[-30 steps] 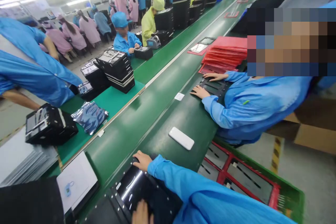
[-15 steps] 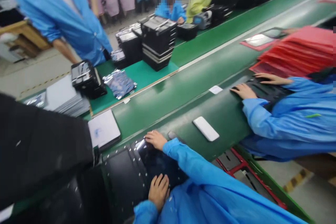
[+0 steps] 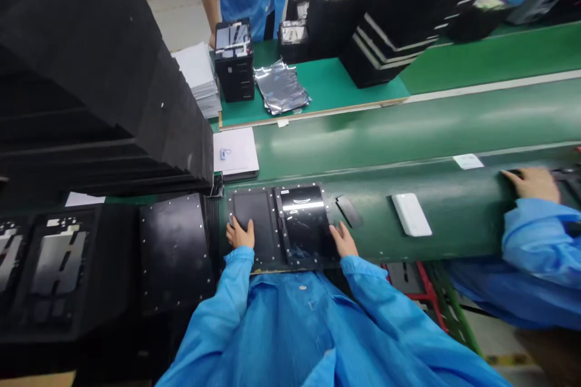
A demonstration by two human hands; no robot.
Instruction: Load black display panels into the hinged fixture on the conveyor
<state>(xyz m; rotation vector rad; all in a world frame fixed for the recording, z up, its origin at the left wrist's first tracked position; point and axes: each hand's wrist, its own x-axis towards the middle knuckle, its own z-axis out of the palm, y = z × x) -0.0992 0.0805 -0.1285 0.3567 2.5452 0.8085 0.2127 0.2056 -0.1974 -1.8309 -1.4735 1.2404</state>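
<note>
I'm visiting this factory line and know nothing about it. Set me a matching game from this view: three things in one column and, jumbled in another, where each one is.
Things:
1. Left hand
2. White rounded block
3. Crinkled silver bag

Places:
A. Green board beyond the belt
B. Matte panel of the black tray
C. Green belt, right of that tray

Pairs: 1-B, 2-C, 3-A

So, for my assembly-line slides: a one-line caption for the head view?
Left hand and right hand at a black studded tray on a green conveyor belt.
</note>
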